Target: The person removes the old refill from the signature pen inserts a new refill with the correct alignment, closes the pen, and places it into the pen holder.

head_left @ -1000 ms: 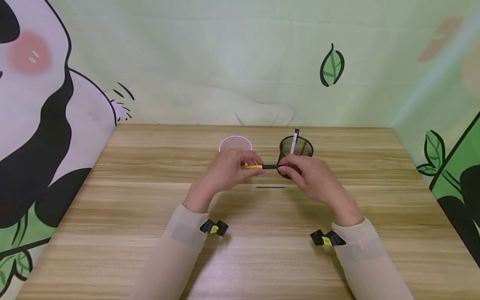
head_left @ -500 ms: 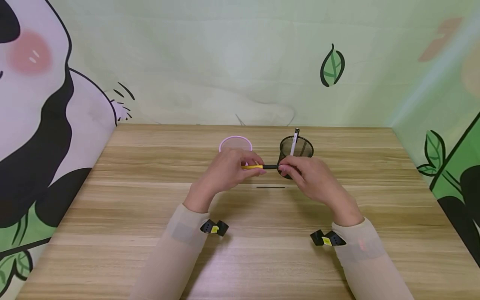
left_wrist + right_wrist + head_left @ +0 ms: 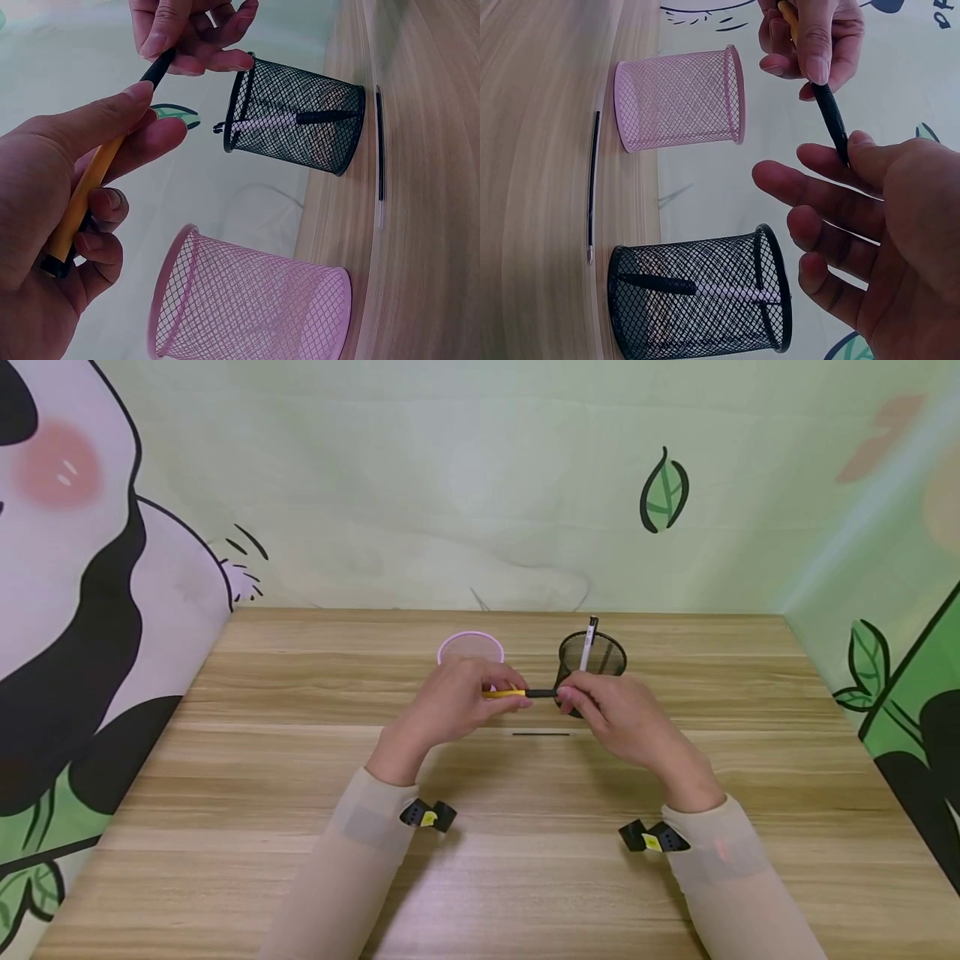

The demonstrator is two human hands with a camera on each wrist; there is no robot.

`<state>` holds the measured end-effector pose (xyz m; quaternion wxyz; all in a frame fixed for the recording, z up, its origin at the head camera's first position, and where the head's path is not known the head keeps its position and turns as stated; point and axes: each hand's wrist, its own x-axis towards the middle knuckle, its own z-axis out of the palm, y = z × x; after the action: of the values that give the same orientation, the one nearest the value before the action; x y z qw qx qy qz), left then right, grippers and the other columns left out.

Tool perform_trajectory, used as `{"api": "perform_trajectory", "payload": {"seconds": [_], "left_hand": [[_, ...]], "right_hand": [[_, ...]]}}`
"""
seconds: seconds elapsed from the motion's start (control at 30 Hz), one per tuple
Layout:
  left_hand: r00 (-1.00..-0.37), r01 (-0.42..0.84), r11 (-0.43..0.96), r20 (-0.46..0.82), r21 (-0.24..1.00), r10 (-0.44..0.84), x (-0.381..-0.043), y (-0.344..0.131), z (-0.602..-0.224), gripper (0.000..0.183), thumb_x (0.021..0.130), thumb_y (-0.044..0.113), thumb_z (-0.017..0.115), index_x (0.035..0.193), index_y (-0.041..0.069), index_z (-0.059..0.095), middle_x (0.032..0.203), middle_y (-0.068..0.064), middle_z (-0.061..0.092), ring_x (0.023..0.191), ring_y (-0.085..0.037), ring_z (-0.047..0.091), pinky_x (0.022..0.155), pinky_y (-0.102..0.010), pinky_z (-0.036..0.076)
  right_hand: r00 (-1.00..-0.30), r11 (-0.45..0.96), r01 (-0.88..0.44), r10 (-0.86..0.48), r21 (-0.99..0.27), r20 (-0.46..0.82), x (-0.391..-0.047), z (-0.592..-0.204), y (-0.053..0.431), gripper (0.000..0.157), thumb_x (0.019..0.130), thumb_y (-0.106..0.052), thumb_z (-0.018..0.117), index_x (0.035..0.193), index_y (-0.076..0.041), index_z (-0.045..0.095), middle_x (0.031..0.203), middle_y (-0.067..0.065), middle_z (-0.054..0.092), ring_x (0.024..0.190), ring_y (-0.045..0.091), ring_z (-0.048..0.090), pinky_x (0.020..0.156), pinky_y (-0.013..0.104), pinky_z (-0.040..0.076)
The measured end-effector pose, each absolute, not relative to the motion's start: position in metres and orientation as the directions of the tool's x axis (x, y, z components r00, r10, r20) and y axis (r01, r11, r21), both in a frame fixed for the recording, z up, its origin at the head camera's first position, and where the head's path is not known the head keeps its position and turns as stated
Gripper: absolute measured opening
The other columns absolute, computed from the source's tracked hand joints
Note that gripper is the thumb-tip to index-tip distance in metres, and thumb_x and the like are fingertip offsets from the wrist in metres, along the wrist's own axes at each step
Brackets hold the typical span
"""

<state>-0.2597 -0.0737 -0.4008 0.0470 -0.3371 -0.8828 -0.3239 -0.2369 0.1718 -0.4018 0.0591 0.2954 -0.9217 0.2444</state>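
A pen (image 3: 99, 171) with a yellow barrel and a black front part is held level above the table between both hands. My left hand (image 3: 459, 697) grips the yellow barrel, thumb along it. At the black end (image 3: 831, 112), my right hand (image 3: 626, 714) pinches the tip between thumb and index finger, its other fingers apart. On the table below lies a thin black pen refill (image 3: 380, 142) with a clear end. Behind the right hand stands a black mesh pen holder (image 3: 330, 120) with a white and black pen (image 3: 588, 643) leaning in it.
A pink mesh pen holder (image 3: 681, 101) stands upright behind my left hand, left of the black one. The wooden table (image 3: 510, 877) ends at a printed backdrop (image 3: 420, 510) just beyond both holders.
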Motion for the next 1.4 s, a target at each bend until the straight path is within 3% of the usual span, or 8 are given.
{"api": "perform_trajectory", "payload": {"seconds": [0.1,0.23,0.8,1.4], "left_hand": [[-0.765,0.629,0.56,0.303,0.539,0.568,-0.2595,-0.0743,-0.4004,0.012,0.087,0.037,0.071,0.092,0.027,0.073,0.075,0.016,0.065,0.067,0.0,0.059,0.061,-0.022,0.048],[-0.768,0.624,0.562,0.296,0.543,0.567,-0.2592,-0.0745,-0.4001,0.011,0.088,0.037,0.071,0.092,0.027,0.073,0.075,0.016,0.066,0.067,0.0,0.058,0.061,-0.022,0.048],[-0.765,0.629,0.567,0.297,0.531,0.571,-0.2596,-0.0739,-0.401,0.011,0.088,0.039,0.07,0.091,0.029,0.073,0.076,0.017,0.066,0.067,0.0,0.058,0.062,-0.022,0.047],[-0.759,0.637,0.552,0.313,0.538,0.571,-0.2603,-0.0739,-0.4014,0.01,0.086,0.036,0.073,0.089,0.027,0.073,0.074,0.017,0.065,0.067,0.0,0.059,0.06,-0.023,0.048]], "right_hand": [[-0.828,0.702,-0.557,-0.507,-0.443,0.239,-0.2366,-0.4019,0.1714,0.017,0.1,-0.032,0.053,0.105,-0.02,0.064,0.082,-0.008,0.068,0.064,0.008,0.056,0.061,0.029,0.045],[-0.831,0.694,-0.552,-0.505,-0.463,0.234,-0.2366,-0.4028,0.1714,0.025,0.095,-0.033,0.061,0.115,-0.02,0.058,0.086,-0.008,0.07,0.061,0.007,0.056,0.056,0.025,0.044],[-0.823,0.686,-0.567,-0.493,-0.456,0.282,-0.2357,-0.4024,0.1722,0.009,0.094,-0.026,0.063,0.101,-0.021,0.061,0.077,-0.006,0.066,0.062,0.008,0.053,0.058,0.026,0.043],[-0.819,0.699,-0.574,-0.497,-0.427,0.287,-0.2357,-0.4014,0.1714,0.01,0.095,-0.03,0.061,0.098,-0.022,0.066,0.072,-0.012,0.059,0.059,0.007,0.047,0.056,0.026,0.039]]}}
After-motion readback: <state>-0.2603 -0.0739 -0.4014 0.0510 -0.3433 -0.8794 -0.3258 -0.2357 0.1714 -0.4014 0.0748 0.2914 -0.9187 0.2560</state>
